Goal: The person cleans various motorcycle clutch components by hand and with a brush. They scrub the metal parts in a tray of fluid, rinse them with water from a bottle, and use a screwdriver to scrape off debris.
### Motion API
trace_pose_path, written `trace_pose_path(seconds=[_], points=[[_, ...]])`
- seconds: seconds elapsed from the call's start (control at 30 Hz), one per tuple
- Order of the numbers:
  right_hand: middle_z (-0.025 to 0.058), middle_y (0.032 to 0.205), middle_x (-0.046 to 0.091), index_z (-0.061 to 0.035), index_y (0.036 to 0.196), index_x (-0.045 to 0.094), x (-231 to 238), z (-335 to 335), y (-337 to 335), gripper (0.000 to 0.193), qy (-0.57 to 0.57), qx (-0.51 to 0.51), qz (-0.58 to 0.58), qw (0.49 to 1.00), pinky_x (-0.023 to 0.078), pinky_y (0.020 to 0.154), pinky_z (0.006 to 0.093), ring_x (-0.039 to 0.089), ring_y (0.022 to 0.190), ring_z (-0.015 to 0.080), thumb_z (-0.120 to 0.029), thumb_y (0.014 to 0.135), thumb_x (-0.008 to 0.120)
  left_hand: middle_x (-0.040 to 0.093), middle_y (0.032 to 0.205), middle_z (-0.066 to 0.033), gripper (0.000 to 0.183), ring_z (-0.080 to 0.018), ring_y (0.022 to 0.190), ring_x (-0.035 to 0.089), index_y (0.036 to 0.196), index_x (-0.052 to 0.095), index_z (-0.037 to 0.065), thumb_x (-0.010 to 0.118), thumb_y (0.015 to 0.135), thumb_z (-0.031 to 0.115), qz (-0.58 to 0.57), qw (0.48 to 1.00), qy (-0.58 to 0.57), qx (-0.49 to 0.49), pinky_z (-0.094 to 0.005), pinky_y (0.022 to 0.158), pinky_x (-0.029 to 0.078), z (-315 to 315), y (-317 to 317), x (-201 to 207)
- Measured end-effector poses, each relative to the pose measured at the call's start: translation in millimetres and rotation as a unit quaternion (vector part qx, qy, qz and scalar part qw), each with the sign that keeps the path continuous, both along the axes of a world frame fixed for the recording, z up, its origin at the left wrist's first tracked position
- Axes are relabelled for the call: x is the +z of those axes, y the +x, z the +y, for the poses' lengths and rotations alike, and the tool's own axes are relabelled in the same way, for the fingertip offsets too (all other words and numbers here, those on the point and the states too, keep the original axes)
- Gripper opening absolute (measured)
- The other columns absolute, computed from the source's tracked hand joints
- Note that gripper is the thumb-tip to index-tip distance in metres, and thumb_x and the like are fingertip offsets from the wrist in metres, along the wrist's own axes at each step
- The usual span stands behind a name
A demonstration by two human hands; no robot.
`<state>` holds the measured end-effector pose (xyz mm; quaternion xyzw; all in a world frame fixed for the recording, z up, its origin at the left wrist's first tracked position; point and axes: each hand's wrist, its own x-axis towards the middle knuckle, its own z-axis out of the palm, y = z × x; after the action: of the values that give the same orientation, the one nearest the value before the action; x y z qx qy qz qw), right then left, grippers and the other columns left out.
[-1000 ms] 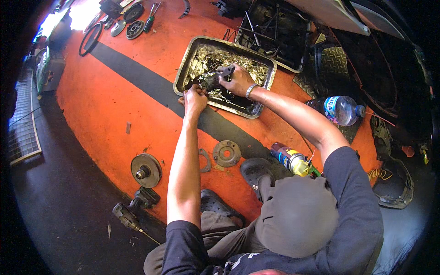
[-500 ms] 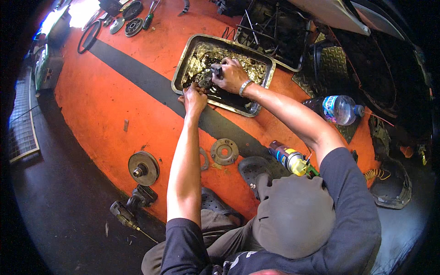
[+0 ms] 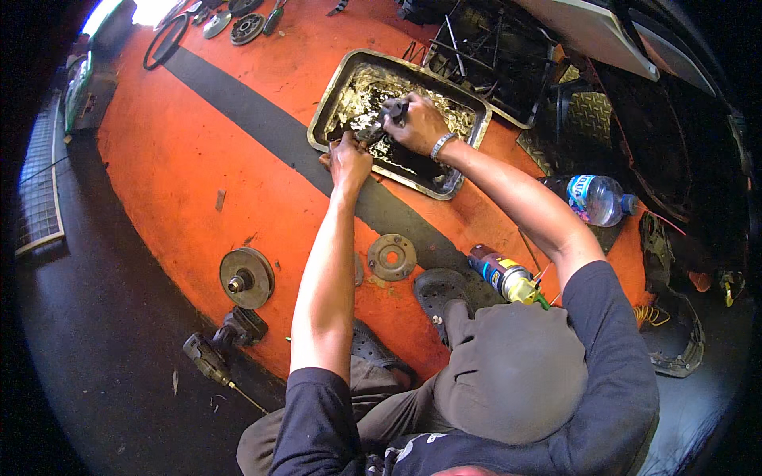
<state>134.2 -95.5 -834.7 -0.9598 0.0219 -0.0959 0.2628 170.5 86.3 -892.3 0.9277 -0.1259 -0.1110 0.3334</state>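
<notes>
Over a metal tray (image 3: 327,108) of dark, shiny liquid, both my hands work close together. My left hand (image 3: 349,161) is closed on a small, dark, greasy metal part (image 3: 369,134) above the tray's near left side. My right hand (image 3: 419,128) grips a stubby black object (image 3: 394,110), whose kind I cannot make out. Its lower end meets or overlaps the part beside my left fingers. The fingers partly hide both things. Between the tray and my shoes lies a flat round metal plate (image 3: 391,257) with holes.
A cordless drill (image 3: 210,355) and a pulley-like metal disc (image 3: 247,278) lie at left. By my right knee lies a spray can (image 3: 500,274); beyond it, a plastic bottle (image 3: 597,200). A black frame (image 3: 520,107) stands behind the tray. A belt (image 3: 164,44) lies far left.
The view has shifted slightly, so the tray sits a little higher and further right. My right hand and the black object have moved slightly over the part; both hands keep their grip.
</notes>
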Motion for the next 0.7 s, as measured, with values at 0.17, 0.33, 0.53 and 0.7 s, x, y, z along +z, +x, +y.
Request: trace_pose_path(seconds=[0.17, 0.33, 0.53, 0.7], points=[[0.0172, 0.099, 0.065, -0.0145, 0.115, 0.071, 6.0, -6.0, -9.0, 0.035, -0.035, 0.021, 0.017, 0.999, 0.048, 0.091, 0.041, 0.061, 0.098, 0.0333, -0.028, 0.083, 0.067, 0.068, 0.088, -0.0199, 0.017, -0.0416, 0.101, 0.057, 0.099, 0.062, 0.003, 0.06, 0.084, 0.01, -0.036, 0.999, 0.012, -0.008, -0.0507, 0.087, 0.042, -2.8, -2.1, -3.9], [0.0186, 0.099, 0.065, -0.0157, 0.115, 0.071, -3.5, 3.8, -23.0, 0.039, 0.14, 0.041, -0.025, 0.989, 0.051, 0.086, 0.0423, 0.063, 0.094, 0.034, -0.036, 0.082, 0.068, 0.069, 0.091, -0.0182, 0.015, -0.0391, 0.093, 0.061, 0.097, 0.064, 0.005, 0.064, 0.087, 0.016, -0.02, 0.999, -0.019, -0.046, -0.0468, 0.089, 0.042, 1.5, 5.7, -14.2], [0.018, 0.105, 0.064, -0.017, 0.115, 0.071, -0.6, -3.5, -30.2, 0.039, 0.16, 0.057, -0.015, 0.985, 0.049, 0.091, 0.0408, 0.062, 0.097, 0.0338, -0.035, 0.081, 0.068, 0.069, 0.084, -0.0141, 0.019, -0.0392, 0.091, 0.06, 0.097, 0.067, 0.007, 0.065, 0.089, 0.024, -0.047, 0.998, -0.024, -0.022, -0.0525, 0.08, 0.04, 0.1, 3.8, -22.9], [0.0192, 0.104, 0.064, -0.0139, 0.114, 0.071, -3.1, -10.8, -29.1, 0.038, 0.156, -0.022, 0.002, 0.988, 0.049, 0.091, 0.0422, 0.062, 0.097, 0.0345, -0.034, 0.082, 0.068, 0.071, 0.092, -0.0122, 0.024, -0.0347, 0.101, 0.062, 0.103, 0.068, 0.012, 0.062, 0.09, 0.032, -0.01, 1.0, 0.021, -0.012, -0.0531, 0.089, 0.033, -1.6, 3.1, -8.5]])
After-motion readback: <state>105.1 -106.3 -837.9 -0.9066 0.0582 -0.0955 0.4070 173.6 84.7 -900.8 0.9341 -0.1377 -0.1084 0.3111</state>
